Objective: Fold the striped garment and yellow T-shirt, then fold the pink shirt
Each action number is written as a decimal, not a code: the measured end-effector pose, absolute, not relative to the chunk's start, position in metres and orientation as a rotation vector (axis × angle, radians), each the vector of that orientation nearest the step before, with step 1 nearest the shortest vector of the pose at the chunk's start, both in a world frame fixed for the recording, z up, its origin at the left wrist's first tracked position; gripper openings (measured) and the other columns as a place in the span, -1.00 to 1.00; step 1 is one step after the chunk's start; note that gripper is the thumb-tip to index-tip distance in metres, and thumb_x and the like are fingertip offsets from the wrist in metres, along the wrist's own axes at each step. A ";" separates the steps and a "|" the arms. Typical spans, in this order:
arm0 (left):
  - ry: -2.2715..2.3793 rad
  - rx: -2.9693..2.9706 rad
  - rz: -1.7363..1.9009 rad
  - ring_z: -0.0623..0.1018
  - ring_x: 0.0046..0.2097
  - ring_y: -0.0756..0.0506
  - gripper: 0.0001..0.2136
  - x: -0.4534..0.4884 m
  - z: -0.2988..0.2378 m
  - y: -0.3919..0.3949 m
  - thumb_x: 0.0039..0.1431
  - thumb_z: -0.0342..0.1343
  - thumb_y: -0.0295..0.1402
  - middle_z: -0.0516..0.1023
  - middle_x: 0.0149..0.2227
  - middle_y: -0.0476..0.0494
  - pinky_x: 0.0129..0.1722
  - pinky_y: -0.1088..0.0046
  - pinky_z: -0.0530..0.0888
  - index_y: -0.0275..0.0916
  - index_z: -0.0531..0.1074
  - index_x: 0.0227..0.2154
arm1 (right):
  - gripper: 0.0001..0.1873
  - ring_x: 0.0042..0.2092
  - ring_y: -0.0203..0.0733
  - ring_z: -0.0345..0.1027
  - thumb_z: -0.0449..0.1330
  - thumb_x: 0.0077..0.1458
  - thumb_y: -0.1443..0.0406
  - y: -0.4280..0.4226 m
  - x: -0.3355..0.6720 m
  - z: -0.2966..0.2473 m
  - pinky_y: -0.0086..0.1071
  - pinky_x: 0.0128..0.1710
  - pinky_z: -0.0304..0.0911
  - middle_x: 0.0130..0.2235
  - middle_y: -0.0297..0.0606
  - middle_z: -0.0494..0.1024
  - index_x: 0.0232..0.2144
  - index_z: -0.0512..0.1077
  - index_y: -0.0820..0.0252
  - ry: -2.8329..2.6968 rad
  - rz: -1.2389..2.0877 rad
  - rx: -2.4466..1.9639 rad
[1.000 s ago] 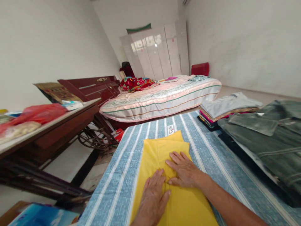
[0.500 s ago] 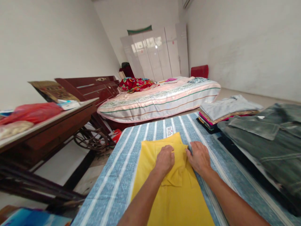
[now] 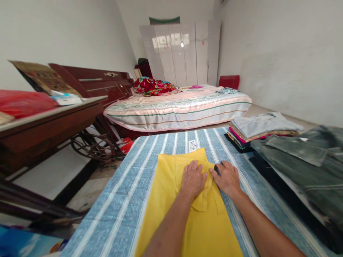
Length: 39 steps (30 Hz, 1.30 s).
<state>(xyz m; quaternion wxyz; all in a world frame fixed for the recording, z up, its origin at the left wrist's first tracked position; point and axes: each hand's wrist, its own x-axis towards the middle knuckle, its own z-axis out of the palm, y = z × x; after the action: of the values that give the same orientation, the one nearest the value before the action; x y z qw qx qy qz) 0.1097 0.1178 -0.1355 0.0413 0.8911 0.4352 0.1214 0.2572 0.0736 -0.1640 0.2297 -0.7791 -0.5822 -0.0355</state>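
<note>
A yellow garment [image 3: 166, 192] is spread lengthwise in front of me, with a folded-over part lying bunched near its far end. My left hand [image 3: 194, 179] rests on that folded part, fingers stretched out and pressed down. At the garment's right edge is my right hand [image 3: 227, 178], its thumb on the yellow cloth and its fingers curled round the edge. Between that thumb and the fingers shows a small dark patch that I cannot make out. Underneath lies a blue and white striped cover [image 3: 123, 189].
Folded clothes [image 3: 264, 125] are stacked at the right, beside a dark green denim garment [image 3: 302, 160]. A large bed [image 3: 177, 114] stands beyond the striped surface. On the left is a table [image 3: 53, 121] with a red plastic bag [image 3: 25, 103] on it.
My left hand has gone from curled to flattened out and moved slightly right over the folded part. My right hand stays at the garment's right edge. The view has tilted a little.
</note>
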 end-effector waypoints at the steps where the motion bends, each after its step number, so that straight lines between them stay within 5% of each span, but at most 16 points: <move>1: 1.334 2.718 0.379 0.17 0.22 -0.23 -0.63 0.110 -0.136 0.118 0.22 -0.12 -0.23 0.24 0.17 -0.35 0.17 0.14 0.13 -0.31 0.31 0.00 | -0.61 0.05 0.08 0.21 -0.01 0.13 0.07 0.075 0.257 -0.165 -0.06 -0.02 0.07 -0.04 0.01 0.41 -0.26 0.49 0.17 -1.591 -0.107 -2.123; 8: 1.319 2.693 0.465 0.17 0.22 -0.22 -0.64 0.110 -0.138 0.116 0.18 -0.06 -0.19 0.25 0.16 -0.31 0.17 0.17 0.12 -0.27 0.34 -0.04 | -0.82 -0.23 -0.06 0.36 0.10 -0.07 0.20 0.097 0.261 -0.164 -0.23 -0.20 0.21 -0.38 -0.21 0.49 -0.57 0.44 0.12 -1.425 0.077 -1.896; 13: 1.324 2.687 0.466 0.13 0.23 -0.24 -0.63 0.111 -0.143 0.116 0.17 -0.05 -0.19 0.21 0.18 -0.32 0.17 0.14 0.10 -0.28 0.32 -0.02 | -0.80 -0.43 -0.16 0.36 0.06 -0.05 0.20 0.105 0.260 -0.162 -0.33 -0.41 0.22 -0.47 -0.30 0.50 -0.55 0.41 0.13 -1.349 0.152 -1.859; 18: 1.322 2.666 0.496 0.14 0.21 -0.26 -0.66 0.112 -0.144 0.118 0.20 -0.08 -0.22 0.23 0.16 -0.32 0.15 0.13 0.13 -0.28 0.32 -0.04 | -0.81 -0.40 -0.20 0.38 0.06 -0.01 0.19 0.100 0.243 -0.159 -0.35 -0.35 0.23 -0.45 -0.34 0.53 -0.50 0.43 0.12 -1.353 0.219 -1.693; 25: 1.320 2.501 0.591 0.40 -0.06 -0.14 -0.84 0.108 -0.134 0.123 0.17 -0.08 -0.35 0.41 -0.15 -0.20 0.01 0.29 0.30 -0.25 0.37 -0.27 | -0.83 -0.35 -0.16 0.39 0.12 -0.04 0.21 0.098 0.228 -0.152 -0.29 -0.28 0.27 -0.42 -0.31 0.55 -0.51 0.48 0.11 -1.315 0.374 -1.507; 30: 1.297 2.448 0.570 0.27 0.15 -0.19 -0.68 0.110 -0.138 0.125 0.06 0.02 -0.42 0.31 0.10 -0.25 0.16 0.23 0.18 -0.26 0.35 -0.07 | -0.76 -0.37 -0.14 0.42 0.19 -0.09 0.13 0.097 0.224 -0.149 -0.32 -0.40 0.35 -0.41 -0.26 0.56 -0.45 0.49 0.18 -1.084 0.584 -1.376; 35: 1.299 2.228 0.761 0.40 0.06 -0.09 -0.69 0.111 -0.142 0.136 0.08 -0.08 -0.55 0.46 -0.01 -0.15 0.13 0.36 0.26 -0.25 0.42 -0.14 | -0.66 -0.41 -0.18 0.39 0.21 -0.09 0.07 0.095 0.224 -0.150 -0.37 -0.54 0.34 -0.35 -0.25 0.56 -0.34 0.47 0.19 -0.915 0.759 -1.264; 39: 1.379 2.114 0.850 0.40 0.09 -0.06 -0.67 0.109 -0.142 0.140 0.19 -0.14 -0.47 0.43 0.06 -0.15 0.12 0.36 0.30 -0.25 0.35 -0.01 | -0.66 -0.41 -0.20 0.39 0.19 -0.05 0.07 0.094 0.225 -0.150 -0.37 -0.51 0.34 -0.31 -0.23 0.56 -0.29 0.46 0.18 -0.985 0.741 -1.238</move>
<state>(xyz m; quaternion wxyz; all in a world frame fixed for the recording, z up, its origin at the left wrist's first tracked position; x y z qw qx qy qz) 0.1093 0.1402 -0.1423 0.2367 0.7712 0.5031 0.3100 0.2252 0.0939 -0.1498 0.6420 -0.5433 -0.4323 0.3252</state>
